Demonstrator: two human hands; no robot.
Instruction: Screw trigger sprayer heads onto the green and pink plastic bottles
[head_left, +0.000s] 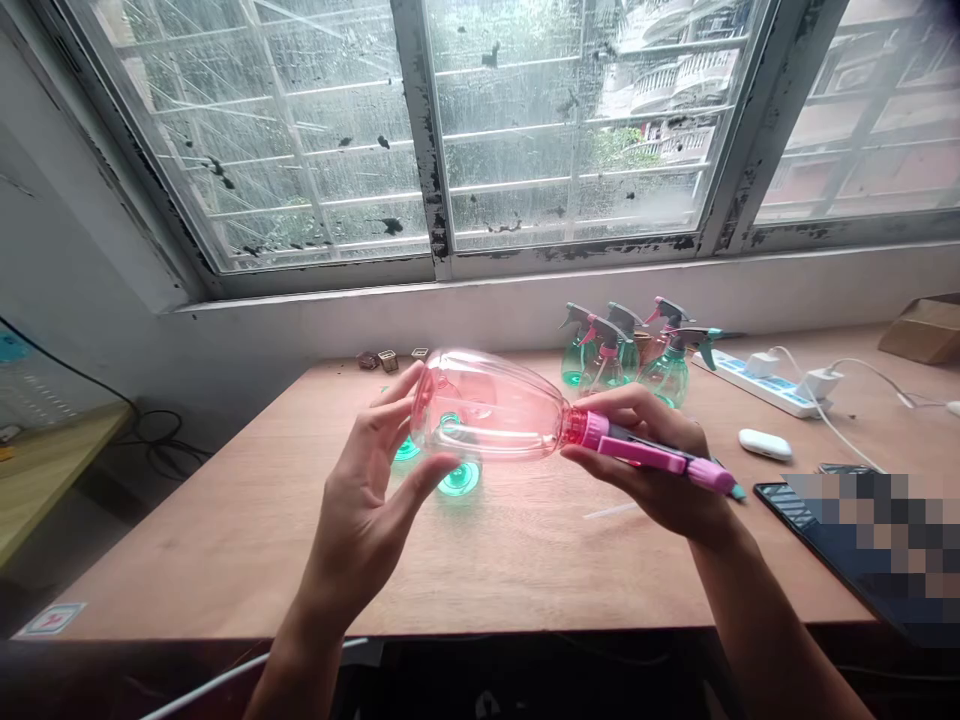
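Daylight from a grimy window (577, 120) falls on a wooden tabletop (225, 520), seen from the head camera looking down over the person's arms.

A clear pink spray bottle (495, 405) is held on its side in the air above the middle of the tabletop, base to the left and pink trigger head (709, 473) to the right. The left hand (360, 500) takes the base in a wide, loose grip: the thumb presses up under the bottle's lower side, and the spread fingers lie against its far end. The right hand (652, 460) has its grip clamped on the neck and trigger head, fingers curled over the top and thumb underneath.

Beneath the bottle, two round green shapes (459, 478) sit on the wood; what they are I cannot tell. A thin clear tube (611, 511) lies flat just below the right hand.

At the back, near the wall, a cluster of green spray bottles (622, 355) stands upright, close together. Just right of them lies a white power strip (739, 375) with a white charger (821, 383) plugged in, its cable trailing right. A small white oval case (765, 443) rests near the right wrist, and a dark phone (784, 500) lies flat beside it. A cardboard box (926, 330) sits in the far right corner.
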